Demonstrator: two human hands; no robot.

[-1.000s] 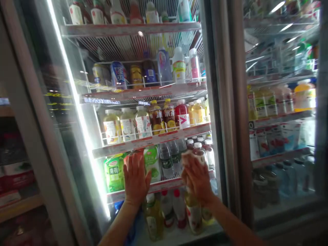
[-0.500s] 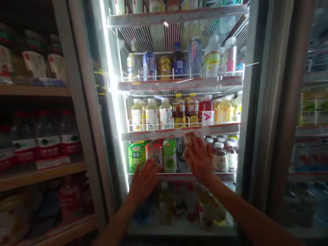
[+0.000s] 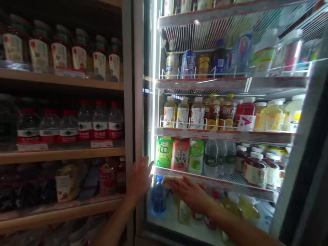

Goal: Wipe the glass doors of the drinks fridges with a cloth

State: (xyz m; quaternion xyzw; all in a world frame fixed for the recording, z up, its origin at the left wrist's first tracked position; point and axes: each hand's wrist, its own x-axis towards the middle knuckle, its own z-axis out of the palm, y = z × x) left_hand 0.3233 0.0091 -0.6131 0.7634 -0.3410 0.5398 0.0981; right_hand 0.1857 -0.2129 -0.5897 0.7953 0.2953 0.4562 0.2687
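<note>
A glass cooler door (image 3: 160,223) stands in front of me, with lit shelves of drinks behind it. My left hand (image 3: 139,177) is open, its fingers spread against the door's metal frame at the left edge of the glass. My right hand (image 3: 189,193) holds a pale cloth (image 3: 167,181) under its fingertips, flat to the glass just below a shelf edge. Most of the cloth is covered by the fingers. Behind the right hand, bottles on the lowest shelf are partly hidden, among them a blue bottle (image 3: 159,198).
On the left, wooden shelves (image 3: 64,153) carry red-capped water bottles (image 3: 69,126) and dark-capped bottles (image 3: 60,51). Green and pink drink bottles (image 3: 180,155) stand inside the cooler above my right hand. The cooler's dark right frame (image 3: 304,177) bounds the glass.
My view has turned left, showing more of the wooden shelves. The right hand has moved the cloth down and left across the glass. My left hand has shifted left onto the door frame.
</note>
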